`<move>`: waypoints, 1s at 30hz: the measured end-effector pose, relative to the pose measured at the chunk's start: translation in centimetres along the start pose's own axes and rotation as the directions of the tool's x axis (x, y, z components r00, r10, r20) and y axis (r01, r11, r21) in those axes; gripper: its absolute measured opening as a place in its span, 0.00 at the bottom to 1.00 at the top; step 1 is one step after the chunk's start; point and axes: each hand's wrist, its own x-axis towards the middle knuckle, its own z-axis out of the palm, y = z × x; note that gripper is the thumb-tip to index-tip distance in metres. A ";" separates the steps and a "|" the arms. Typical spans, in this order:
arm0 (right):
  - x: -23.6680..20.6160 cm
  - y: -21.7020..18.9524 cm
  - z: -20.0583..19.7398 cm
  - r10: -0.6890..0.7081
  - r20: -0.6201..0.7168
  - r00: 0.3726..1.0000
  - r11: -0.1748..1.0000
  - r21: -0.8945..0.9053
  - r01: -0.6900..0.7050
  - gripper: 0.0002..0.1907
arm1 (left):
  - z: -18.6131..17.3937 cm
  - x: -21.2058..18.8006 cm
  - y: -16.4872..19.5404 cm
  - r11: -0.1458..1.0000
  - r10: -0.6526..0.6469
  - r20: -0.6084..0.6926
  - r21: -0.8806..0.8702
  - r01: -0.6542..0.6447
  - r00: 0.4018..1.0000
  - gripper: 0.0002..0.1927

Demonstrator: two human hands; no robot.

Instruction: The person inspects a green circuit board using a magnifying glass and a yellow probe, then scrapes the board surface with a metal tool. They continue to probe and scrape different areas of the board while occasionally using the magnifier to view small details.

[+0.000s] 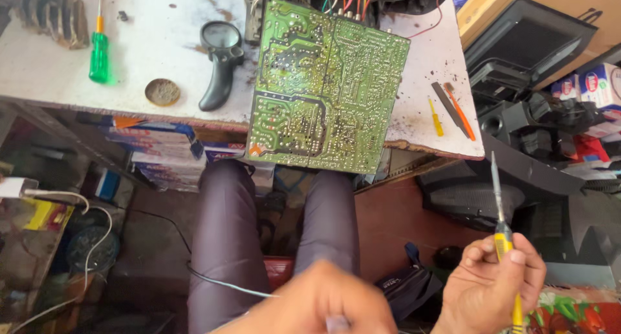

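A green circuit board (pixel 323 88) lies solder side up on the worn white table (pixel 149 49), overhanging its front edge above my knees. My right hand (pixel 493 282) is low at the right and grips a yellow-handled soldering iron (pixel 501 221), its thin tip pointing up. My left hand (pixel 323 305) is blurred at the bottom middle; a thin grey wire (pixel 226 283) runs toward it, and whether it holds the wire cannot be told. Both hands are well below the board.
On the table: a green screwdriver (pixel 99 52), a black magnifying glass (pixel 220 59), a small round tin (pixel 162 92), a small yellow tool (pixel 436 117) and an orange tool (pixel 460 112). Black equipment and boxes (pixel 537 49) crowd the right. Cables and clutter (pixel 65 224) fill the floor at left.
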 end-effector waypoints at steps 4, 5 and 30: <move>0.2 -1.2 -1.5 0.049 0.016 0.999 0.998 0.044 -0.050 0.09 | -6.5 -2.0 -7.2 0.576 -0.529 -0.298 0.561 0.594 0.795 0.14; 0.3 -1.6 -2.0 0.061 0.024 0.998 0.996 0.062 -0.063 0.09 | -7.4 -2.7 -9.6 0.504 -0.458 -0.390 0.627 0.594 0.799 0.16; -3.6 -6.5 -17.9 0.111 -0.011 0.994 0.977 0.187 -0.107 0.17 | -11.3 -2.0 -20.6 0.724 -0.687 -0.352 -0.256 0.641 0.635 0.22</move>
